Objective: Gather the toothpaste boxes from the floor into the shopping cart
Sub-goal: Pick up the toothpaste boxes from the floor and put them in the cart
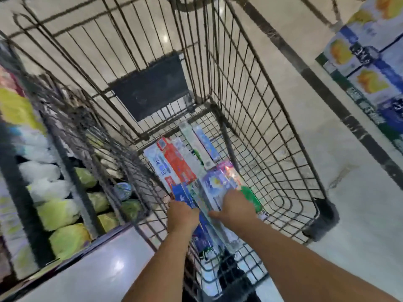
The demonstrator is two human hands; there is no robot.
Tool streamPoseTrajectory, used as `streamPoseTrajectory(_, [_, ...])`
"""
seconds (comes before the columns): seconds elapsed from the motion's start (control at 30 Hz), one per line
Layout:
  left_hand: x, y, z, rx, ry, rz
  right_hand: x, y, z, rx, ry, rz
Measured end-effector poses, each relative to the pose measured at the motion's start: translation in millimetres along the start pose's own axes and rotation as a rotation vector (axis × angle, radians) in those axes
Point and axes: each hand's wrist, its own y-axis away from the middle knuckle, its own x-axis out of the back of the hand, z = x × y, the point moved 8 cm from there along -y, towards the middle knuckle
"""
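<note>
One shopping cart [250,110]; two hands; roughly eight toothpaste boxes [178,164] inside (overlapping, blurred, exact count unclear).

At your nine o'clock, dark shelving [65,162] holds yellow-green and white bagged goods [58,212]. At two o'clock stand stacked blue-and-white cartons with yellow pictures [370,68] on beige tiled floor [305,118].

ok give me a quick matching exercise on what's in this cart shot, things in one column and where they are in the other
Things:
1. red toothpaste box
2. green toothpaste box
3. dark flap
4. yellow-green packs

Places:
A. on the shelf left of the cart
B. on the cart's far end wall
C. on the cart floor, ahead of the left hand
D. by the right hand

Pairs: 1-C, 2-D, 3-B, 4-A
</note>
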Motion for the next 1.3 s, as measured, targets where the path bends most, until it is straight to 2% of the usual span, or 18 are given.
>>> streamPoseTrajectory(0.07, [-13.1,-11.7,-9.0,0.013,-0.034,0.005,-6.0,-8.0,-3.0,0.042,0.071,0.0])
streamPoseTrajectory(0.17, [-24.5,-13.9,-11.9,0.009,-0.081,-0.008,-11.2,-16.1,-2.9,0.06,0.017,0.035])
streamPoseTrajectory(0.43, [-2.1,0.8,-7.7,0.037,-0.096,0.039,-6.7,-10.4,-10.8,0.16,0.049,0.04])
streamPoseTrajectory(0.63, [61.6,47.5,40.6,-0.252,-0.318,0.012,66.3,32.7,-30.3,0.238,-0.002,-0.037])
streamPoseTrajectory(0.73, [106.3,98.3,74.0,-0.432,-0.352,-0.017,132.0,69.6,-45.5,0.306,-0.009,0.008])
streamPoseTrajectory(0.9, [201.9,188.7,115.4,-0.617,-0.675,0.184,246.5,144.4,-72.6,0.419,0.093,0.184])
streamPoseTrajectory(1.03, [262.3,264.0,136.6,-0.719,-0.792,0.39,311.3,207.8,-97.2,0.576,0.313,0.413])
streamPoseTrajectory(1.13, [293.0,300.6,142.3,-0.749,-0.847,0.501,327.2,244.0,-114.2,0.679,0.446,0.515])
streamPoseTrajectory(1.3, [309.8,336.8,122.2,-0.719,-0.839,0.529,316.0,286.1,-125.4,0.739,0.535,0.52])
